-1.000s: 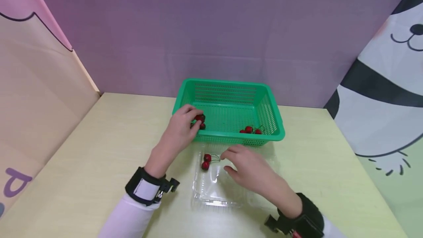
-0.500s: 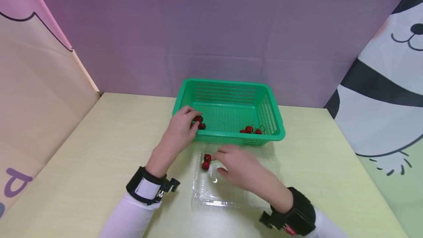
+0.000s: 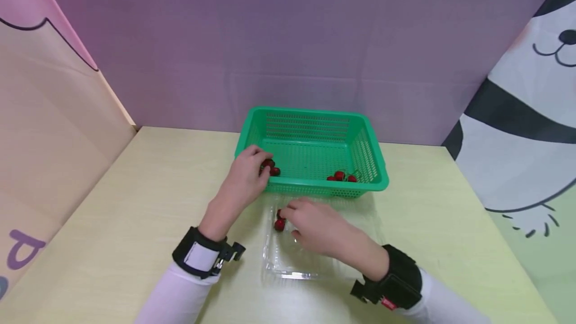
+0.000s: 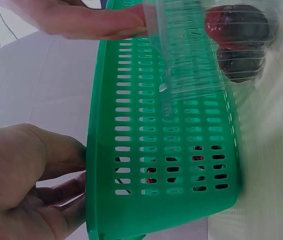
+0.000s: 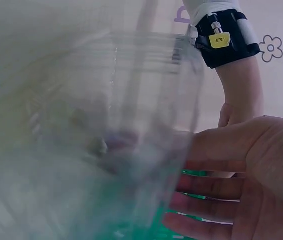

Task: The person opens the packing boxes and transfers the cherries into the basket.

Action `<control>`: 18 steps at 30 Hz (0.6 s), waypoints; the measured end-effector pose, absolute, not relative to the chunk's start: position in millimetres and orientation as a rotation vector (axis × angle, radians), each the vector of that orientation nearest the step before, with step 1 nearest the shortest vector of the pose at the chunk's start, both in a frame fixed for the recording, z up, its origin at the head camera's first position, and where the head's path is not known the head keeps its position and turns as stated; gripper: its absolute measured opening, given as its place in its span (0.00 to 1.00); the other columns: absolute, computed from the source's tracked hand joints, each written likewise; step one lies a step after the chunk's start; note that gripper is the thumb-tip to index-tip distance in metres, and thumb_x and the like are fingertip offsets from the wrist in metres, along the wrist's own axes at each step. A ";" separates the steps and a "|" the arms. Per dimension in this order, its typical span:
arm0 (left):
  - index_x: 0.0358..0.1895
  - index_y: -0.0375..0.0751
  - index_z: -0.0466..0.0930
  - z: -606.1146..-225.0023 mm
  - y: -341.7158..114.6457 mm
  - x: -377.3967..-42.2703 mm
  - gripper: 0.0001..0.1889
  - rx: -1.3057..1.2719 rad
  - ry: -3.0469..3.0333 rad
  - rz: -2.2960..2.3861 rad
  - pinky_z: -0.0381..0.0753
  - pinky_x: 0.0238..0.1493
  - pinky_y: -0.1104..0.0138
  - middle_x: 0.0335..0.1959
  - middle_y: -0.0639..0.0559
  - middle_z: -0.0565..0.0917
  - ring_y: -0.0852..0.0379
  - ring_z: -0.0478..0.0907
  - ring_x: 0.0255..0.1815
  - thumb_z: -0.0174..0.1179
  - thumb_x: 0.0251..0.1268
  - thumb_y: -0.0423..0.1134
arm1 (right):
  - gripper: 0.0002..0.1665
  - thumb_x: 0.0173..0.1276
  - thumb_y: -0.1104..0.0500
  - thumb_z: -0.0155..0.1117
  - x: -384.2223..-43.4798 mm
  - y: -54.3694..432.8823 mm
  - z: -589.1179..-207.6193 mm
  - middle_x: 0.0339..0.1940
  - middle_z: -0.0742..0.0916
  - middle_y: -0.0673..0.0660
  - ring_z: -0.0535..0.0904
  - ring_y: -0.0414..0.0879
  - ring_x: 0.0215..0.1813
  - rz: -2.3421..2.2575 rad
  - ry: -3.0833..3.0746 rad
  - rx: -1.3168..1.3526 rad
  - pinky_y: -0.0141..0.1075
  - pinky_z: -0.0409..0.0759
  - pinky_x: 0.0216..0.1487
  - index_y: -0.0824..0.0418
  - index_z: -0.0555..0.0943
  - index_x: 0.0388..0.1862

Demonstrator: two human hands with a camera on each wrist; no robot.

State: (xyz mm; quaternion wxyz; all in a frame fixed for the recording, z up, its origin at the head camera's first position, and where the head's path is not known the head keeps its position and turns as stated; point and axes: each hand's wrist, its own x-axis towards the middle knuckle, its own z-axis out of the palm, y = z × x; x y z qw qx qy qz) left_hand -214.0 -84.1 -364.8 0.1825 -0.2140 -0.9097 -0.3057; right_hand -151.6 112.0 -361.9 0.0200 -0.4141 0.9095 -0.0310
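Observation:
In the head view my left hand (image 3: 243,174) reaches over the near left corner of the green basket (image 3: 310,184). Its thumb and index finger pinch a dark red cherry (image 3: 268,163), beside another cherry (image 3: 275,171). My right hand (image 3: 321,229) hovers low over a clear plastic box (image 3: 292,269). Its fingertips are at the upper of two cherries there and partly cover it; contact cannot be told. The lower cherry (image 3: 279,225) shows fully. In the right wrist view the right thumb and fingers (image 5: 206,205) are fairly straight, behind the blurred box wall.
Several cherries with green stems (image 3: 339,176) lie in the basket's near right corner. The basket stands at the back of a pale wooden table (image 3: 180,164), close to a purple backdrop (image 3: 297,39). Printed panels flank both sides.
My right hand has moved left across the clear box, and its fingertips now cover part of the upper cherry. My left hand has shifted slightly down and left with its cherry.

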 end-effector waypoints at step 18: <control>0.50 0.24 0.85 -367.9 -84.7 -214.8 0.12 -0.625 -2.536 -0.863 0.85 0.46 0.56 0.44 0.36 0.82 0.43 0.82 0.44 0.63 0.65 0.24 | 0.09 0.63 0.65 0.73 -161.6 94.1 -359.1 0.37 0.85 0.51 0.81 0.44 0.39 0.113 2.732 -1.260 0.32 0.81 0.33 0.58 0.86 0.43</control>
